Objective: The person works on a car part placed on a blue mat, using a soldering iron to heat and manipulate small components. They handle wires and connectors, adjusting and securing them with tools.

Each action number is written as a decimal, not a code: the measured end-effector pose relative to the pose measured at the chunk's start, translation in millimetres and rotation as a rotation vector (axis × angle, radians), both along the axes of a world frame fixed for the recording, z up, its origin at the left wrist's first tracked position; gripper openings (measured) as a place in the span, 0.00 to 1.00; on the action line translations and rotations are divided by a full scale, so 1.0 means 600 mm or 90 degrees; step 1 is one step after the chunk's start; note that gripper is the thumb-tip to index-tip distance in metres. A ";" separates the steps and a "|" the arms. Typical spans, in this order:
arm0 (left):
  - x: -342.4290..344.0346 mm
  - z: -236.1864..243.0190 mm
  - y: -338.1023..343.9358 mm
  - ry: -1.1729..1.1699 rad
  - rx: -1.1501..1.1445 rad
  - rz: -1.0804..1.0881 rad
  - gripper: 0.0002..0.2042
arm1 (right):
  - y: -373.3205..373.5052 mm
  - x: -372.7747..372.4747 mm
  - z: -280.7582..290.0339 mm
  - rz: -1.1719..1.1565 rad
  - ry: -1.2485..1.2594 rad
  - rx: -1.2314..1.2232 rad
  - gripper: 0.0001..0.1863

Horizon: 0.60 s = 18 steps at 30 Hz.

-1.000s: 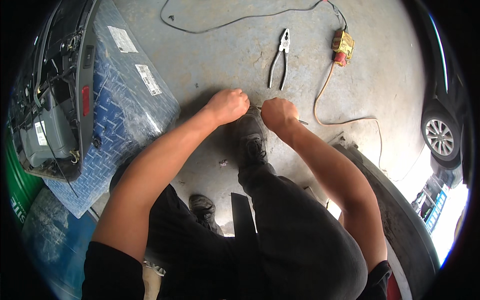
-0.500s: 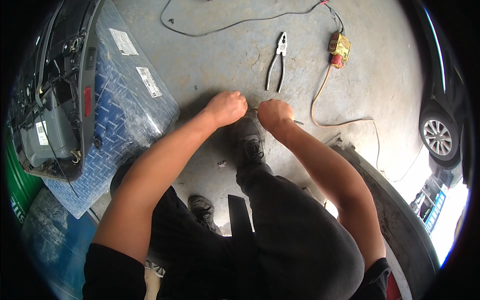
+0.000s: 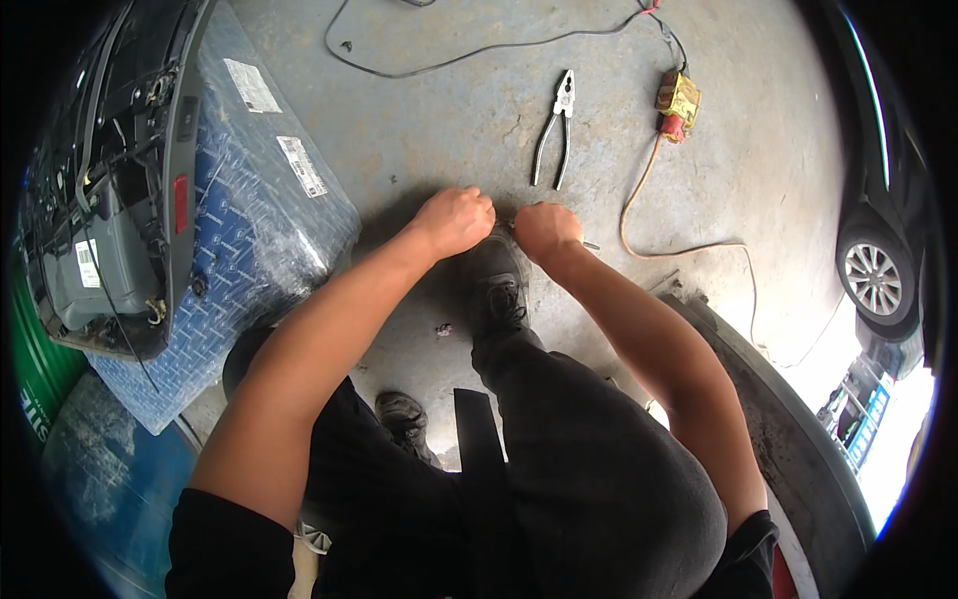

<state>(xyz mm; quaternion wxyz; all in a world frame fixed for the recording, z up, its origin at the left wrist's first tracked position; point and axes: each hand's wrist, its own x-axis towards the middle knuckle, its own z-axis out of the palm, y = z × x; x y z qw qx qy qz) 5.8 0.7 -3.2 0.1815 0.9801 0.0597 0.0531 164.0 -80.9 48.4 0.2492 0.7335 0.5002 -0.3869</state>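
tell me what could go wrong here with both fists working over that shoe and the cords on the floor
The left hand and right hand meet in closed fists just above the shoe; what they grip is mostly hidden, so a slip could jab a knuckle or the foot. The orange cord loops close beside the right hand and could snag a wrist. The pliers lie apart ahead, so reaching for them may tip the crouch.

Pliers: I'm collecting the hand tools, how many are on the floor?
1: the pliers lie open on the concrete beyond both hands, left of the yellow plug. Others may be hidden under the arms.
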 end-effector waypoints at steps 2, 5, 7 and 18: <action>-0.001 -0.005 -0.002 -0.007 -0.005 0.010 0.04 | 0.002 -0.001 -0.001 0.022 -0.003 -0.006 0.13; -0.001 -0.009 -0.006 -0.003 -0.007 0.034 0.04 | 0.006 0.000 -0.006 0.053 -0.011 -0.021 0.13; 0.001 -0.004 -0.004 -0.001 -0.013 0.023 0.04 | 0.007 0.001 -0.010 0.047 -0.014 -0.014 0.13; 0.004 0.010 -0.011 -0.023 0.010 0.065 0.05 | 0.005 -0.007 0.002 0.047 -0.025 0.002 0.13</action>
